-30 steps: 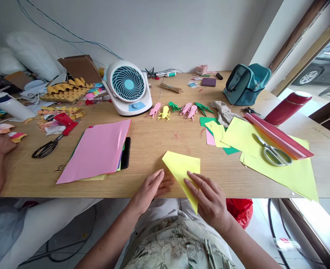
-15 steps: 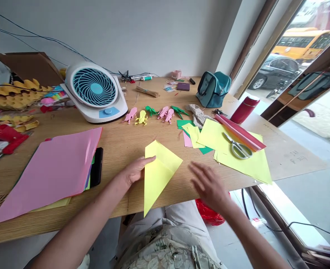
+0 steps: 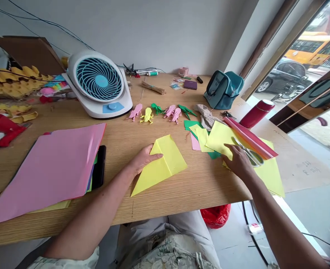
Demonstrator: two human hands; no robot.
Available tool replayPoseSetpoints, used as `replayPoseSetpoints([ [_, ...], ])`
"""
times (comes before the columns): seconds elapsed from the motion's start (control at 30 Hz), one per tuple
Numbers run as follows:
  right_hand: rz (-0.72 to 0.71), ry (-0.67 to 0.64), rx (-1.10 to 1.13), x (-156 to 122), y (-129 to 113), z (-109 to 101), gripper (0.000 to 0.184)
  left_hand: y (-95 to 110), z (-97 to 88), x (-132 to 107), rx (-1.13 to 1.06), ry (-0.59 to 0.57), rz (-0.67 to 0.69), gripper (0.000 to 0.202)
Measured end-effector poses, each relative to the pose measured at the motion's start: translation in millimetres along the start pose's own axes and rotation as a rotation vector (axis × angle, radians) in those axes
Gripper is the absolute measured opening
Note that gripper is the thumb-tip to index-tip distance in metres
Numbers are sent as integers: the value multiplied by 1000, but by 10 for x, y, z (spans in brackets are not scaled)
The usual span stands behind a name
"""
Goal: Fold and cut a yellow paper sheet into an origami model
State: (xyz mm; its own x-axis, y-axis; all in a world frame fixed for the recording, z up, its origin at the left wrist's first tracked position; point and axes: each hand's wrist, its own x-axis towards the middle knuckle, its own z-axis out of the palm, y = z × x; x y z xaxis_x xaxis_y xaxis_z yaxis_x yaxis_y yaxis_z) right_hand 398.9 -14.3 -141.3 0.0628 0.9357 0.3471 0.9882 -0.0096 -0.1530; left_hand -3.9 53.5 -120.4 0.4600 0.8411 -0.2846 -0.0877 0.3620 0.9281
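My left hand [image 3: 146, 160] pinches a folded sheet of yellow paper [image 3: 165, 158] by its left edge, thumb on top. The sheet has a crease across it and a pointed lower-left corner. My right hand [image 3: 238, 160] is over the yellow sheets at the right, its fingers apart and bent, beside the scissors [image 3: 256, 158]. Part of the scissors is behind the hand, and I cannot tell whether the fingers touch them. Under the scissors lie larger yellow sheets [image 3: 273, 177], with a rolled red sheet [image 3: 250, 136] along their far side.
Folded paper frogs [image 3: 146, 116] in pink, yellow and green stand in a row. A fan [image 3: 100, 80] is behind them at left. Pink sheets [image 3: 49, 164] and a black phone [image 3: 100, 166] lie at left. A red flask [image 3: 257, 114] and a teal bag [image 3: 223, 89] are at right.
My right hand has moved right, from above the table's front edge to the scissors. In my left hand the yellow paper has turned, its lower point swinging left. The view has shifted slightly.
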Motion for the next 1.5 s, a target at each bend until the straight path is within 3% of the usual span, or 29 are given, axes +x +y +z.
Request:
replayPoseSetpoints([
  [0.13, -27, -187, -211, 175, -166, -50, 54, -16, -123, 106, 205, 154, 164, 67],
  [0.23, -29, -301, -367, 286, -243, -136, 51, -47, -240, 190, 402, 354, 334, 64],
  [0.33, -50, -338, -412, 345, -307, -156, 47, -56, -345, 236, 617, 578, 433, 65],
  [0.43, -61, -328, -438, 361, -338, -114, 44, -53, -413, 250, 796, 681, 461, 67],
  [0.6, -21, -249, -436, 342, -323, -46, 39, -72, -422, 239, 1030, 711, 600, 70],
  [0.7, 25, -170, -428, 340, -306, -27, 40, -78, -348, 200, 1192, 680, 713, 61],
  [0.9, 38, -59, -369, 322, -322, 15, 42, -169, -86, 111, 1257, 361, 819, 39],
  [1.0, -18, -89, -328, 277, -330, 13, 44, -217, 4, 85, 1271, 236, 796, 37],
  [1.07, -50, -114, -311, 237, -305, -20, 44, -211, 14, 73, 1271, 224, 760, 36],
  [1.17, -22, -64, -276, 160, -177, -126, 45, -141, -66, 63, 1261, 351, 689, 39],
  [1.27, 197, 9, -251, 70, 56, -249, 50, -51, -219, 61, 1282, 556, 545, 48],
  [1.37, 404, -113, -261, 8, 299, -315, 57, 16, -349, 66, 1321, 741, 316, 60],
  [1.5, 411, -167, -227, 2, 515, -318, 51, 78, -387, 81, 1306, 782, 110, 56],
])
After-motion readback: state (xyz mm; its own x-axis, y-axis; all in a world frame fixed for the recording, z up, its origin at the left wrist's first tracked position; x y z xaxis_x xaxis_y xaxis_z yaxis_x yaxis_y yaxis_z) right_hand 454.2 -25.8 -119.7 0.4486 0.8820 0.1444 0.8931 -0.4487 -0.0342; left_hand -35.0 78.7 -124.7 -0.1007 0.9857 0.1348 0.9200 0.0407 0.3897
